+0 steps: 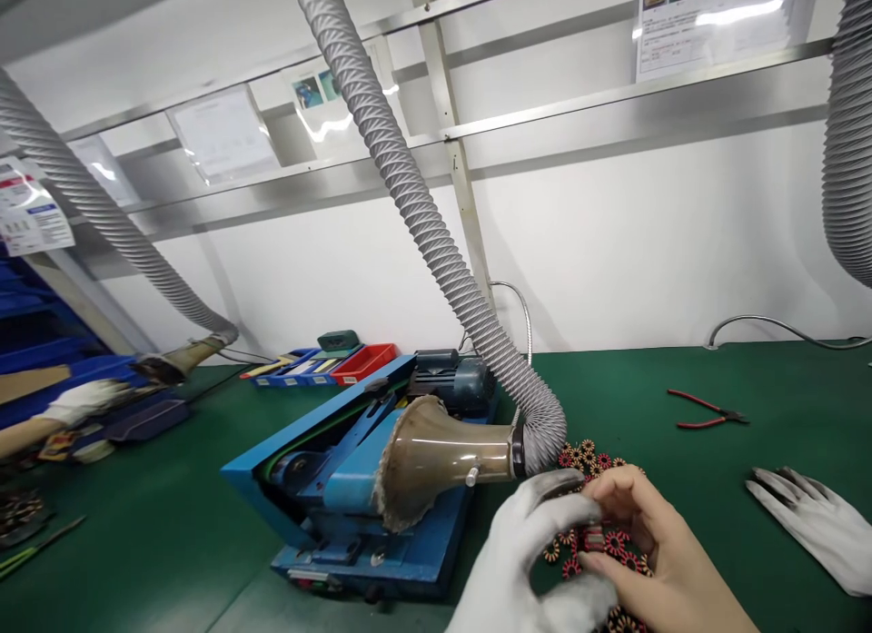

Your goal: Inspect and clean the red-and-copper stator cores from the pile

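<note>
In the lower right of the frame I see a heap of small rings (591,458), each wound in red and copper-coloured wire around a dark hole, lying on the green table (681,379) just right of the hose mouth. Part of the heap is hidden under my 2 hands. My left hand (528,560) wears a white glove with greyed fingertips; its fingers curl loosely over the rings, and I cannot tell whether it grips any. My right hand (654,547) is bare, fingers bent and touching the gloved fingers, with rings showing beneath it; whether it pinches one I cannot tell.

Just left of the hands stands a blue machine (341,488) with a brownish funnel (436,456) joined to a grey ribbed hose (422,215) that climbs to the top of the frame. A spare white glove (814,524) lies flat at the right edge. Red-handled pliers (705,410) rest farther back on the table. At the left edge another person's gloved hand (85,399) works near a second hose.
</note>
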Demonstrator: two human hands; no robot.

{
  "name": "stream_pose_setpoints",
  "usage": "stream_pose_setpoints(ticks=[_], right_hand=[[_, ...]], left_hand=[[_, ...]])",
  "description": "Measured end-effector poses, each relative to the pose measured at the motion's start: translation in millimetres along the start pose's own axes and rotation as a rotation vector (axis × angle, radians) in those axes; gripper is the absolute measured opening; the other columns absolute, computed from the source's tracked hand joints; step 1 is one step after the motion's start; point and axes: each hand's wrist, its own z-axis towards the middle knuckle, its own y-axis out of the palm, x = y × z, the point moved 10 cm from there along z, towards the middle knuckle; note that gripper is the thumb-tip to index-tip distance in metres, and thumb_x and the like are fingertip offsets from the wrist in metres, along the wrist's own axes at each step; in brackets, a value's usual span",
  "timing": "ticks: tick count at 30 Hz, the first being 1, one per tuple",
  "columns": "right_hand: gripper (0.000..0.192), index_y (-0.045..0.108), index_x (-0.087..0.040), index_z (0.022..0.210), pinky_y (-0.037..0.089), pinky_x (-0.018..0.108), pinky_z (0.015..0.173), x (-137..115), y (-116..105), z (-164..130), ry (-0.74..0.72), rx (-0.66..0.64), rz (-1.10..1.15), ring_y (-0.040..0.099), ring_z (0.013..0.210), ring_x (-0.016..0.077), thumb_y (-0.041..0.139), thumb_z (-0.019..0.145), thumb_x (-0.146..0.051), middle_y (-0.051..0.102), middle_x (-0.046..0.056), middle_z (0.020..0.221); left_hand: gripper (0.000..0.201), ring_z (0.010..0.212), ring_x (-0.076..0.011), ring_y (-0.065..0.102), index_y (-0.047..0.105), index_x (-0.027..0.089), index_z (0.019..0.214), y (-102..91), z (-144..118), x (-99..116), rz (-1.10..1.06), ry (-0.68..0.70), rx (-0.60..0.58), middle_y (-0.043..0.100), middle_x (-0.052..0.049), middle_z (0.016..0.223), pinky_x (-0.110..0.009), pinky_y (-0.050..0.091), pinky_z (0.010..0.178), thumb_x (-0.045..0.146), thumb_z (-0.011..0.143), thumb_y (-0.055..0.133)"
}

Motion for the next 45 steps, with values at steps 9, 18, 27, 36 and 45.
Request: stream_pose_setpoints(ticks=[9, 18, 27, 36, 45], right_hand=[[0.039, 0.065, -0.028, 0.107, 0.051, 0.032, 0.085, -2.3, -4.3, -0.4, -0.021, -0.017, -0.282, 0.068, 0.095, 0.0251, 0.072, 0.072, -0.012, 0.074, 0.001, 0.096], [0.028, 0.073, -0.026, 0.084, 0.049, 0.028, 0.071, 1.6, 1.0, 1.5, 0.097, 0.017, 0.174, 0.063, 0.076, 0.0195, 0.079, 0.062, -0.010, 0.069, -0.002, 0.077], [0.040, 0.062, -0.022, 0.076, 0.048, 0.022, 0.063, 8.7, 14.7, 2.2, 0.204, 0.009, 0.659, 0.056, 0.067, 0.0131, 0.093, 0.059, -0.040, 0.065, -0.001, 0.083], [0.040, 0.059, -0.022, 0.072, 0.047, 0.018, 0.068, 13.3, 24.4, 2.5, 0.209, -0.022, 0.669, 0.055, 0.073, 0.0139, 0.093, 0.060, -0.040, 0.059, -0.002, 0.077], [0.039, 0.058, -0.020, 0.077, 0.050, 0.021, 0.064, 14.3, 24.1, 0.0, 0.280, -0.054, 0.725, 0.062, 0.064, 0.0108, 0.091, 0.066, -0.035, 0.065, -0.001, 0.084]], left_hand=[[0.042, 0.126, -0.0276, 0.055, 0.072, 0.033, 0.109, 17.8, 3.1, 5.5, 0.172, 0.018, -0.158, 0.062, -0.006, 0.134, -0.038, 0.042, 0.108, 0.007, 0.077, 0.062], [0.028, 0.100, -0.0222, 0.067, 0.078, 0.028, 0.080, 8.6, 6.6, 12.5, -0.044, 0.076, -0.047, 0.074, -0.004, 0.099, -0.028, 0.051, 0.086, 0.011, 0.077, 0.056], [0.055, 0.108, -0.0240, 0.066, 0.077, 0.027, 0.107, -3.7, 9.6, -25.9, -0.413, -0.120, 0.129, 0.075, -0.004, 0.115, -0.026, 0.051, 0.093, 0.002, 0.059, 0.073], [0.030, 0.069, -0.0168, 0.070, 0.075, 0.021, 0.056, 17.6, 21.0, -19.5, -0.704, -0.090, 0.166, 0.075, -0.001, 0.063, -0.017, 0.049, 0.050, -0.008, 0.055, 0.068], [0.016, 0.081, -0.0191, 0.074, 0.078, 0.025, 0.082, -18.5, 4.7, -35.3, -0.865, -0.017, 0.495, 0.079, -0.002, 0.082, -0.027, 0.059, 0.075, 0.016, 0.068, 0.080]])
